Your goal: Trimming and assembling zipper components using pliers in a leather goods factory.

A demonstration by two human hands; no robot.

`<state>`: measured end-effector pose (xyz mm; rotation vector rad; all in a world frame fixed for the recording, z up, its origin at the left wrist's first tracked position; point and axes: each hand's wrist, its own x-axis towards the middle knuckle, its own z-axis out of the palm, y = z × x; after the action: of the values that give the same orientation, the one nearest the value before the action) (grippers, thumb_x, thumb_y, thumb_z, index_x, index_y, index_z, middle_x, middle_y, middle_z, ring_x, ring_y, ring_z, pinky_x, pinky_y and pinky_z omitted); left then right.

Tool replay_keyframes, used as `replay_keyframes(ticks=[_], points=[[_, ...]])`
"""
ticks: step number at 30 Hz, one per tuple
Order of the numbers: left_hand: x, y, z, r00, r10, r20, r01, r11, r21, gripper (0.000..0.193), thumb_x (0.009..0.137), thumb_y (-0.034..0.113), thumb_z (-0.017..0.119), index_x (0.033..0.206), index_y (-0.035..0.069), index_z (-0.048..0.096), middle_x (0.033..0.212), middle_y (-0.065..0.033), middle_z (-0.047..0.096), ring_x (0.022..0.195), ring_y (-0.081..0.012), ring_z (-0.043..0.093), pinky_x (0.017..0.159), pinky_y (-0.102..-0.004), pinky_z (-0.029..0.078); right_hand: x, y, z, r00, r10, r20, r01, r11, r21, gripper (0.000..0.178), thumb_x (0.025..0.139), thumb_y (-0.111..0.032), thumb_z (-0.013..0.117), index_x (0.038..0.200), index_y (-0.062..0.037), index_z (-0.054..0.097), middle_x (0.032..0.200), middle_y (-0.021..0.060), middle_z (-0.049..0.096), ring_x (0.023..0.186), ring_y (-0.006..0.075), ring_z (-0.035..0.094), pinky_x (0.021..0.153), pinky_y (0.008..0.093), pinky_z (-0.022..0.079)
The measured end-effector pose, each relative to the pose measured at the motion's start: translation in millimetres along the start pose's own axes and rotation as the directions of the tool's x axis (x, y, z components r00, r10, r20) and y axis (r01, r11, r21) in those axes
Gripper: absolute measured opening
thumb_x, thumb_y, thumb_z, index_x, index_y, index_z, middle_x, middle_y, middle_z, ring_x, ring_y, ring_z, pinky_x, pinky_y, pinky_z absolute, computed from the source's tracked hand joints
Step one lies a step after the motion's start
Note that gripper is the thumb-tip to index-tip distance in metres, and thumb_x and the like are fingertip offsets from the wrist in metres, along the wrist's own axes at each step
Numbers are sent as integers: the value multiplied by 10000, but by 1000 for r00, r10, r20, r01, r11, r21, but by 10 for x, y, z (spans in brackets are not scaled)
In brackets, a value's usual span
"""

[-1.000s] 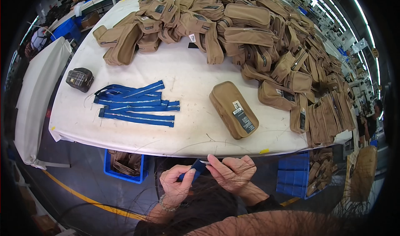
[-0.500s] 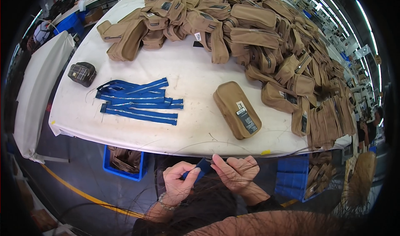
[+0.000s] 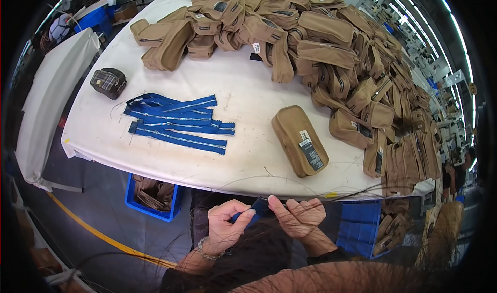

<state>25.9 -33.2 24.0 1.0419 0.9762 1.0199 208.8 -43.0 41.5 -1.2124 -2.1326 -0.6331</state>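
A short piece of blue zipper tape [image 3: 260, 207] is pinched between the thumb and fingers of my left hand [image 3: 225, 224], just off the table's near edge. My right hand [image 3: 301, 218] is closed at the far end of the tape, thumb and forefinger pressed together. Something small and dark shows at those fingertips, too small to name. Several blue zippers [image 3: 178, 121] with pale teeth lie in an overlapping stack on the table, beyond my left hand. A tan fabric pouch [image 3: 291, 137] with a dark label rests beyond my right hand.
A heap of tan pouches [image 3: 326, 29] covers the far and right parts of the white table [image 3: 217, 75]. At the left sits a small dark plaid pouch [image 3: 108, 83]. Below the near edge stand a blue bin [image 3: 173, 210] and a blue crate [image 3: 357, 228], both with tan pieces.
The view has shifted slightly, so the table's things sit a little to the right. Both hands stay together at the tape, with only a small shift of the fingers.
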Motion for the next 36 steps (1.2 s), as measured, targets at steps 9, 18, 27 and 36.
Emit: replay_keyframes(ticks=[9,18,27,36], points=[[-12,-35,13,999,-32,-19,32,999,-23,73,817,60,644,797,0,608,610,26,554,495,0,443,439,-158,346,-6,-12,30,1000,20,-23,-19,999,29,291,632,-121,688,922,-142,707,561,-60,375,421,78,265,430,231,172],[-23,-85,13,999,-23,-37,23,1000,-14,80,815,63,648,805,-4,606,622,25,567,499,1,448,441,-159,352,-29,-17,33,996,92,-14,-89,990,110,326,608,-165,728,932,-143,698,550,-60,359,404,77,283,430,234,181],[-13,-72,16,999,-26,-37,26,1000,1,81,813,61,650,808,-10,612,636,19,581,520,-7,460,462,-164,366,-1,-6,15,995,88,-35,-85,993,84,350,596,-180,742,941,-142,695,548,-60,356,403,78,288,433,239,180],[-4,-49,11,1000,14,-11,-14,1000,26,70,815,58,644,795,-3,616,613,16,572,491,1,456,442,-156,355,17,7,-8,998,67,2,-67,993,96,339,610,-182,738,942,-133,691,544,-60,351,407,81,289,425,240,190]])
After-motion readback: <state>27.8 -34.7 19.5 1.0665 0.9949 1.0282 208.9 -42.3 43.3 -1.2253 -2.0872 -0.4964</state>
